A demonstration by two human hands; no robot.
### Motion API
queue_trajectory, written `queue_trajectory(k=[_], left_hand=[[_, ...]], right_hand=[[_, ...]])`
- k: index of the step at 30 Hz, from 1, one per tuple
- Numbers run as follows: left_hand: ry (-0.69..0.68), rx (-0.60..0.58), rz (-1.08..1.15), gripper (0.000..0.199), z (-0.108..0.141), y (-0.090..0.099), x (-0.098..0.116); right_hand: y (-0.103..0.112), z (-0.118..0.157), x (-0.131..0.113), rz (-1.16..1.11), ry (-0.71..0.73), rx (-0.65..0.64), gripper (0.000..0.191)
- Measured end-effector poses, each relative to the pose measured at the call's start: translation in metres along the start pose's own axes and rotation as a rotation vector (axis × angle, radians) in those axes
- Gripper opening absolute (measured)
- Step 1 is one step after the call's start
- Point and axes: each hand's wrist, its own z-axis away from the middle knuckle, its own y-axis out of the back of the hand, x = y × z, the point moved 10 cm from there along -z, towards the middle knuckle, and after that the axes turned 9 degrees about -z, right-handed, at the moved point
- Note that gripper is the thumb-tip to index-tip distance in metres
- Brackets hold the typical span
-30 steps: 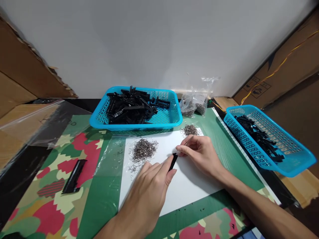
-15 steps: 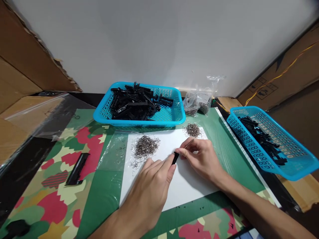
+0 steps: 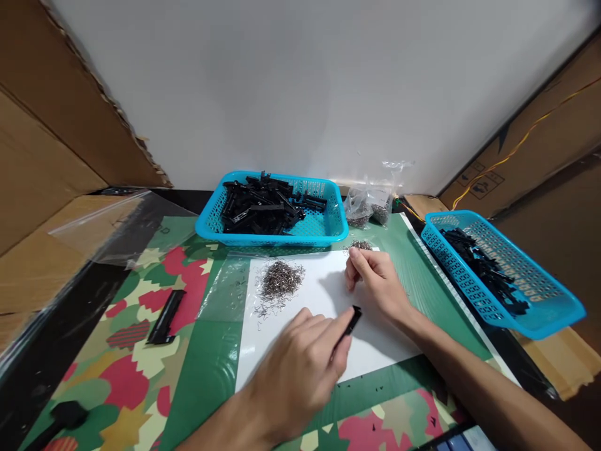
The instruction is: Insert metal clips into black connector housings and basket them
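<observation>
My left hand [image 3: 307,357] grips a slim black plastic part [image 3: 351,324] between thumb and fingers, its end sticking out toward the upper right. Just beyond it, my right hand [image 3: 373,275] is closed in a pinch at the near side of a small pile of bent wire pieces [image 3: 360,244]. What its fingers hold is hidden. A larger pile of similar dark wire pieces [image 3: 280,279] lies to the left on a white sheet [image 3: 323,275], with loose ones scattered at its edge.
A blue basket [image 3: 282,240] of black plastic parts stands behind the sheet; another blue basket [image 3: 549,322] with black parts is at right. Clear bags [image 3: 369,203] of small pieces lean by the wall. At left are a single black part [image 3: 165,318] and a black-headed object [image 3: 68,414].
My hands have separated. The right moved away from the black plastic part, up to the small wire pile; the left drew nearer to me with the part. The view shifted slightly.
</observation>
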Motion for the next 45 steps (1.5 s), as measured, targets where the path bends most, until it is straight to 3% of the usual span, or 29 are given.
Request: queue_trajectory(k=[4, 7, 13, 17, 20, 27, 31, 34, 39, 42, 45], left_hand=[[-0.366, 0.020, -0.100, 0.040, 0.011, -0.003, 0.039], [-0.503, 0.009, -0.160, 0.030, 0.020, -0.009, 0.054], [-0.514, 0.034, -0.195, 0.019, 0.024, -0.012, 0.058], [-0.501, 0.064, -0.188, 0.018, 0.023, -0.009, 0.057], [-0.489, 0.069, -0.184, 0.020, 0.022, -0.006, 0.056], [-0.441, 0.104, -0.156, 0.024, 0.017, 0.004, 0.055], [-0.283, 0.204, 0.056, 0.033, 0.017, 0.022, 0.034], [0.007, 0.354, 0.305, 0.035, 0.019, 0.039, -0.004], [0.516, 0.578, 0.536, 0.024, 0.037, 0.047, -0.062], [0.657, 0.622, 0.647, 0.027, 0.041, 0.043, -0.079], [0.705, 0.603, 0.671, 0.029, 0.039, 0.039, -0.087]], right_hand=[[-0.029, -0.008, -0.013, 0.276, 0.056, -0.196, 0.037], [-0.055, -0.006, -0.014, 0.380, 0.088, -0.306, 0.015], [-0.077, -0.003, 0.005, 0.339, 0.029, -0.286, 0.008], [-0.083, -0.001, 0.007, 0.400, 0.043, -0.335, 0.018], [-0.085, 0.003, 0.001, 0.461, 0.091, -0.405, 0.024], [-0.073, 0.015, -0.001, 0.541, 0.100, -0.503, 0.017], [-0.062, 0.014, 0.000, 0.329, 0.059, -0.509, 0.018], [-0.056, 0.010, 0.001, 0.215, 0.024, -0.451, 0.014], [-0.065, 0.013, -0.002, 0.348, 0.074, -0.463, 0.006], [-0.068, 0.015, -0.001, 0.390, 0.078, -0.472, 0.007], [-0.067, 0.014, 0.001, 0.384, 0.065, -0.464, 0.008]])
